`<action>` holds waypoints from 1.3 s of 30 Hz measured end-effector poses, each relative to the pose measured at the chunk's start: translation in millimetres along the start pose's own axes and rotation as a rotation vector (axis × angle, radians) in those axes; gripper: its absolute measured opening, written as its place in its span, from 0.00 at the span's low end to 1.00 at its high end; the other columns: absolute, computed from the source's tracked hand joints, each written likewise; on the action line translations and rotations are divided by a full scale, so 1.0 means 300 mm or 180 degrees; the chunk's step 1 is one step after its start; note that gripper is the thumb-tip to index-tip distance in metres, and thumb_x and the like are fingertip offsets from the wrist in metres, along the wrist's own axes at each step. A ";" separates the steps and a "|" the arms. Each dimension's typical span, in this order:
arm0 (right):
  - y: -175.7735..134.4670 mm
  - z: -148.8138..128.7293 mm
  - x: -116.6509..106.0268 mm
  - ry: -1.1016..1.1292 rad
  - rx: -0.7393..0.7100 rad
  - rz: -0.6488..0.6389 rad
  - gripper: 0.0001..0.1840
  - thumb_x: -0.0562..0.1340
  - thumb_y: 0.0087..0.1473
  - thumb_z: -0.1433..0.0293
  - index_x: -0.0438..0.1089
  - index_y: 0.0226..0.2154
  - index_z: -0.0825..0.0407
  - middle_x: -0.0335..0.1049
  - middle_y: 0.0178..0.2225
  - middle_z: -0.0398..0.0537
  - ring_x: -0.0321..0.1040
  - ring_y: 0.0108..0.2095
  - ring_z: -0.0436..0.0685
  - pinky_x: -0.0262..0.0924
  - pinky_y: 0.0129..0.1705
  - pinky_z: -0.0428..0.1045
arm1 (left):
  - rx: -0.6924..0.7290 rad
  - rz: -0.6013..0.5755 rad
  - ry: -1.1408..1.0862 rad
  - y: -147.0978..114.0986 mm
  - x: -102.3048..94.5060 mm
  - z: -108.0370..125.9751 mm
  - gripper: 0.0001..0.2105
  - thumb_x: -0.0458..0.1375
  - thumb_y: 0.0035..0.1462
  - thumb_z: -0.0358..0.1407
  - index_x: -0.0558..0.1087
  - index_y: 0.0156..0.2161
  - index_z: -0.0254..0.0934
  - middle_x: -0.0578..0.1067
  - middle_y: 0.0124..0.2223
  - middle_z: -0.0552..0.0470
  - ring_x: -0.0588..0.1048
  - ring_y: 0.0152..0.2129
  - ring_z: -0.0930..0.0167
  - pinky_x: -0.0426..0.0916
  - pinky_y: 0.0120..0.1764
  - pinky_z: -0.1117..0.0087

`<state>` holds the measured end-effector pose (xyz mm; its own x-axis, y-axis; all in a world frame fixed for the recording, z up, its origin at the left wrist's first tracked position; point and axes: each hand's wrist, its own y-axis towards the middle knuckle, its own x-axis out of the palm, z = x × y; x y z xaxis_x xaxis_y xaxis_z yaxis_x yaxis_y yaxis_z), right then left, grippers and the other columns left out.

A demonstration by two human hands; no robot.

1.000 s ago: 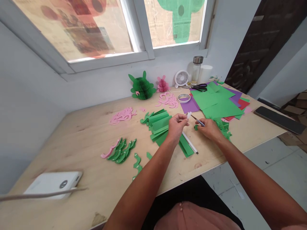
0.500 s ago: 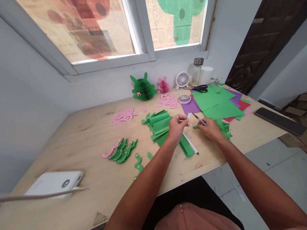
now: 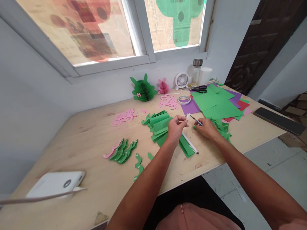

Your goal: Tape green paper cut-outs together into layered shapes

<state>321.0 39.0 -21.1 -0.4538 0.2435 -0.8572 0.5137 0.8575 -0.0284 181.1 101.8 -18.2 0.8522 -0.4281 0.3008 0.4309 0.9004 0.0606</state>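
Note:
Pinched in the fingertips of my left hand (image 3: pixel 176 127) is a small white strip (image 3: pixel 188 117), which looks like a bit of tape. My right hand (image 3: pixel 208 128) is closed round what look like slim scissors (image 3: pixel 196 120); their handles are mostly hidden by my fingers. The metal tips point up and left, close to the white strip. Under my left hand lie folded green paper strips (image 3: pixel 161 123) and a white pen (image 3: pixel 190 143). Beside my right hand is a heap of green paper scraps (image 3: pixel 224 127).
A tape roll (image 3: pixel 184 100), black scissors (image 3: pixel 199 89) and coloured paper sheets (image 3: pixel 220 103) lie beyond my hands. Wavy green cutouts (image 3: pixel 123 151) and a white power bank (image 3: pixel 56 184) are at left. A small fan (image 3: pixel 181 80) and a glass bottle (image 3: pixel 196 75) stand by the wall.
My right hand has shifted slightly left and the scissors now lie lower. My left hand still holds the white strip, having barely moved.

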 end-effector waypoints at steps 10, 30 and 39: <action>0.008 -0.012 0.003 -0.0404 -0.0138 -0.0172 0.06 0.61 0.49 0.72 0.73 0.32 0.54 0.75 0.31 0.53 0.68 0.32 0.55 0.52 0.30 0.46 | 0.0008 0.0018 0.0015 0.003 0.000 0.000 0.07 0.63 0.41 0.33 0.70 0.26 0.35 0.71 0.24 0.57 0.72 0.19 0.76 0.65 0.28 0.73; -0.025 -0.030 -0.042 0.0853 0.0134 -0.0145 0.01 0.61 0.39 0.72 0.68 0.21 0.53 0.57 0.13 0.36 0.52 0.17 0.47 0.42 0.21 0.45 | 0.0286 0.0102 -0.0046 0.043 0.006 0.048 0.08 0.62 0.43 0.36 0.68 0.28 0.36 0.71 0.23 0.57 0.72 0.20 0.75 0.64 0.27 0.74; -0.052 -0.038 -0.124 0.2289 0.0257 0.0442 0.13 0.64 0.41 0.61 0.61 0.23 0.50 0.49 0.14 0.33 0.46 0.15 0.45 0.43 0.17 0.44 | 0.0686 -0.0001 0.1004 0.034 0.000 0.042 0.01 0.57 0.48 0.30 0.70 0.29 0.38 0.69 0.24 0.57 0.71 0.22 0.74 0.64 0.29 0.73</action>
<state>321.5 21.7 17.1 -0.7317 0.6083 -0.3076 0.6406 0.7678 -0.0055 181.9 112.0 -5.6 0.9160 -0.4012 -0.0049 0.3876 0.8816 0.2694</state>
